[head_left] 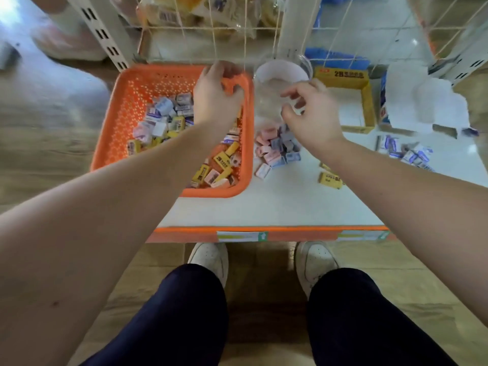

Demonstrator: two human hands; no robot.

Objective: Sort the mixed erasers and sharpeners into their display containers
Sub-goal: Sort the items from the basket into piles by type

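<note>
An orange perforated basket (126, 107) on the white shelf holds several mixed erasers and sharpeners (169, 120) in yellow, pink, white and blue. My left hand (215, 99) grips the basket's far right corner, its fingers curled over the rim. Just right of the basket stands a clear plastic jar (266, 101) with a white rim. Pink and blue-grey pieces (277, 147) are heaped at its near end. My right hand (314, 114) is against the jar's right side with its fingers curled on it. The frame is blurred.
An open yellow "2B" display box (367, 101) stands right of the jar, with a torn white box (425, 101) beyond it. Yellow erasers (330, 179) and a heap of white-blue erasers (412, 154) lie loose on the shelf (277, 207). Wire racking rises behind. My shoes are below the shelf edge.
</note>
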